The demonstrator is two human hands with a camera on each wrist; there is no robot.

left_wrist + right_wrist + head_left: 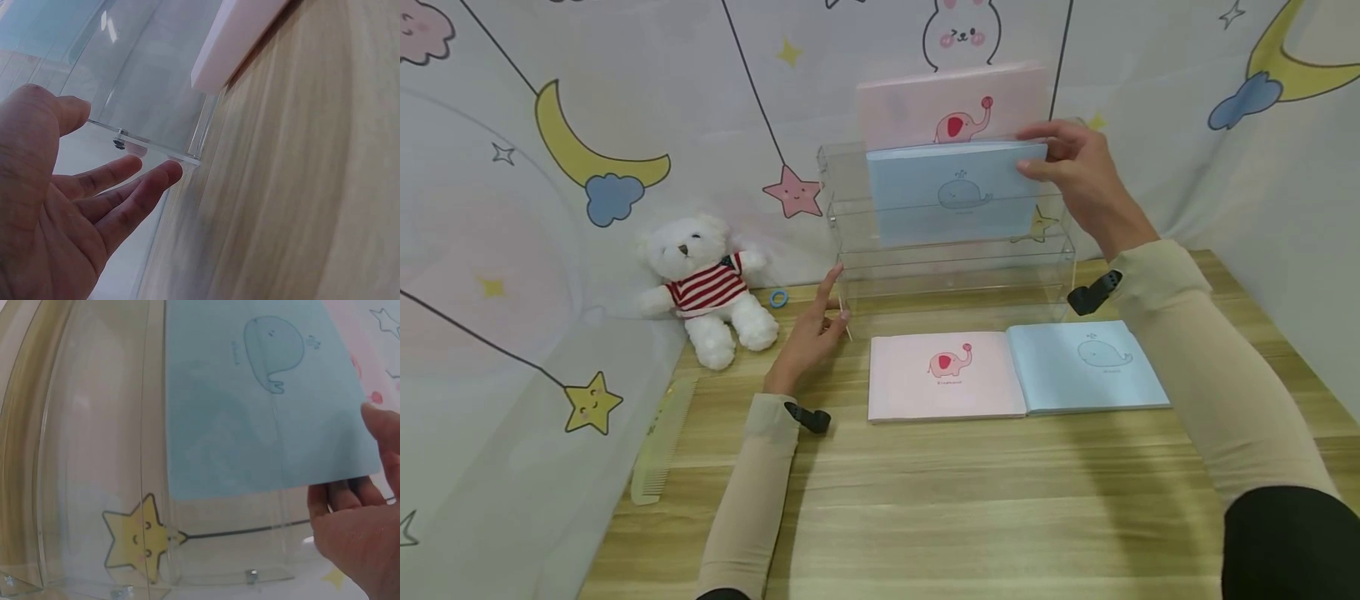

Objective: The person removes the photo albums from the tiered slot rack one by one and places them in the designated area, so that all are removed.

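My right hand (1078,179) pinches a blue whale-print notebook (917,200) at its upper right corner, thumb in front and fingers behind. In the right wrist view the same notebook (212,425) stands within the clear acrylic rack (94,456). Behind it a pink elephant-print notebook (895,108) rises higher in the rack. My left hand (808,333) is at the lower left side of the acrylic rack (955,271). Seen from the left wrist, the hand's thumb (75,112) lies at the panel's edge, and its rather straight fingers (134,209) reach along the outer side.
In front of the rack lie another pink elephant notebook (895,392) and another blue whale notebook (1052,383), side by side. A white teddy bear (707,283) sits at left, with a blue ring (778,297) beside it. A pale comb (662,442) lies on the wooden table (940,508).
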